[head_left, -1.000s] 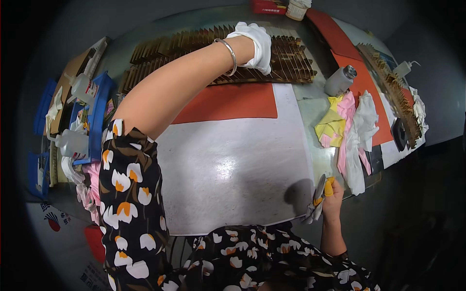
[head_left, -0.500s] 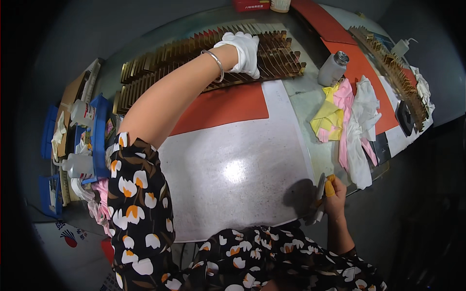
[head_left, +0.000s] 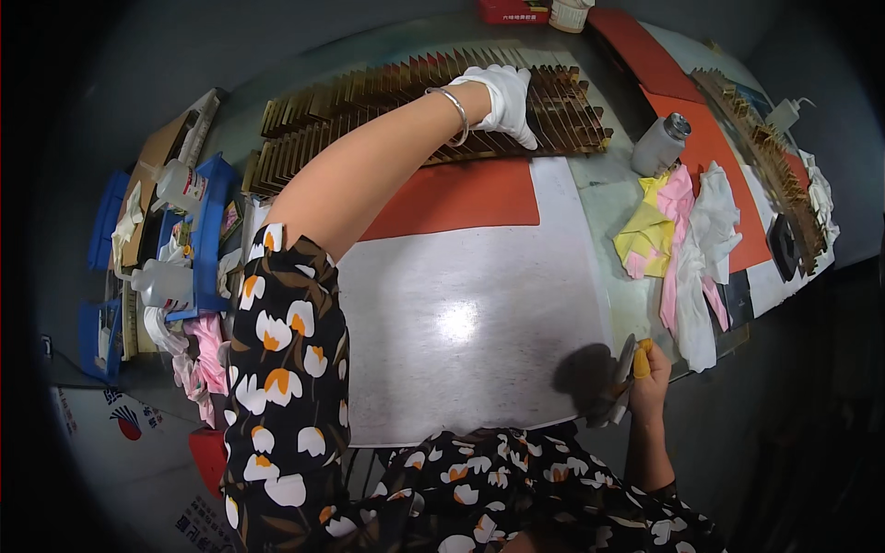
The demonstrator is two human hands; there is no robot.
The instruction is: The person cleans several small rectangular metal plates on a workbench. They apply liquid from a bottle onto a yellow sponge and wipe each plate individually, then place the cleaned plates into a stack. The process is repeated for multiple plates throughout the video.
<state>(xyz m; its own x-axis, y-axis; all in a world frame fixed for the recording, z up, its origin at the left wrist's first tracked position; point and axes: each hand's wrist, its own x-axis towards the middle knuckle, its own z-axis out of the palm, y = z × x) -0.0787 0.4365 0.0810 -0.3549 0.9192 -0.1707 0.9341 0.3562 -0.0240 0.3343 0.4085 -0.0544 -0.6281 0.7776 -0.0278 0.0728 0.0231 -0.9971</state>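
while left hand (head_left: 503, 103) lies over the upright plates (head_left: 558, 120), can't tell its grip; none looks lifted out, right hand (head_left: 649, 387), nearside of plates, pinching grey item (head_left: 622, 382).

Greenish bench (head_left: 636, 311): white sheet (head_left: 489, 304) mid, red mat (head_left: 479, 198) overlapping its far end, brassy comb-like rows (head_left: 293, 164) beyond; R, grey bottle (head_left: 658, 147) nr yellow, pink & white cloths (head_left: 647, 230); L, blue tray (head_left: 212, 230).

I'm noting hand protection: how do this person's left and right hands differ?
The left hand wears a white glove; the right hand shows bare skin with yellow finger covers. The left hand is at the brown slatted rack; the right hand, closer to the body, pinches a thin grey item. Both wear some covering.
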